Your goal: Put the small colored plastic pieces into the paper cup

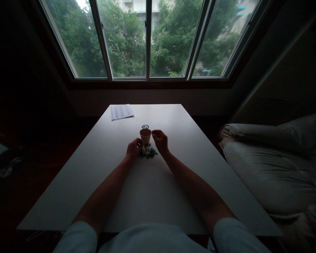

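Note:
A pale tapered cup stands upright near the middle of the white table, its mouth facing up. At its foot, on my side, lies a loose pile of small blue, green and whitish pieces, perhaps beads. My left hand rests low at the cup's left, beside the pile, with its fingers curled together. Raised at the right of the cup's rim, my right hand has thumb and fingers pinched. Anything small within either pinch is too dark to make out. Just behind the cup is a small dark looped object.
Printed sheets of paper lie at the table's far left corner. A sofa-like padded seat stands along the right side. Beyond the far edge is a wide window with trees outside. The room is dim.

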`<state>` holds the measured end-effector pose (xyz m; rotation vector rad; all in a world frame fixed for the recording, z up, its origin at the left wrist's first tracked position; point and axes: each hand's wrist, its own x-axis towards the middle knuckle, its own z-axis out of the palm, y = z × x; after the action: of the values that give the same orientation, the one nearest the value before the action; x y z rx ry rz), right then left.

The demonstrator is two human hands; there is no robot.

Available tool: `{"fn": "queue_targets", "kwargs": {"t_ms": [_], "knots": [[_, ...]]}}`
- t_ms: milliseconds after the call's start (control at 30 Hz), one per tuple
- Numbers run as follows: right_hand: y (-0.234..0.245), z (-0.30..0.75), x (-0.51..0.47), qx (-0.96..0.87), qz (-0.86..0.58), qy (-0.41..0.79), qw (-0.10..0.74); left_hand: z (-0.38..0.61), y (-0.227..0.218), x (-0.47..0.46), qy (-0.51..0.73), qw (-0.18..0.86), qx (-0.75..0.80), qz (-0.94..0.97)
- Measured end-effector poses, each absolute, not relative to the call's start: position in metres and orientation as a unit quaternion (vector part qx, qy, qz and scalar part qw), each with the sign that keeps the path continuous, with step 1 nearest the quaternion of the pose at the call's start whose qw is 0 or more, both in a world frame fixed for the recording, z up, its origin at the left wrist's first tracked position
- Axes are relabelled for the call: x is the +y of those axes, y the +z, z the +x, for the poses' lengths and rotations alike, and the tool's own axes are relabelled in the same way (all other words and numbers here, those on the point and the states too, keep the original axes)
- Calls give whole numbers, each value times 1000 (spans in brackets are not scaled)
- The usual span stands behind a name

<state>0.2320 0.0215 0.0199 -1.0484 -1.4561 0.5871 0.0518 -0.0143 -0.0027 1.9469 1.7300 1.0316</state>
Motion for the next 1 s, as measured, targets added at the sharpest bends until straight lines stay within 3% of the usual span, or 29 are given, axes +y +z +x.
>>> {"fn": "queue_targets", "kwargs": {"t_ms": [333, 700, 1000], "knots": [[22, 221, 26, -678, -420, 177, 577, 49, -13, -9, 433, 152, 577, 676], [10, 226, 35, -690, -437, 171, 551, 48, -18, -5, 467, 136, 577, 656], [-25, 253, 55, -624, -518, 172, 559, 48, -12, -7, 517, 67, 552, 651]]}}
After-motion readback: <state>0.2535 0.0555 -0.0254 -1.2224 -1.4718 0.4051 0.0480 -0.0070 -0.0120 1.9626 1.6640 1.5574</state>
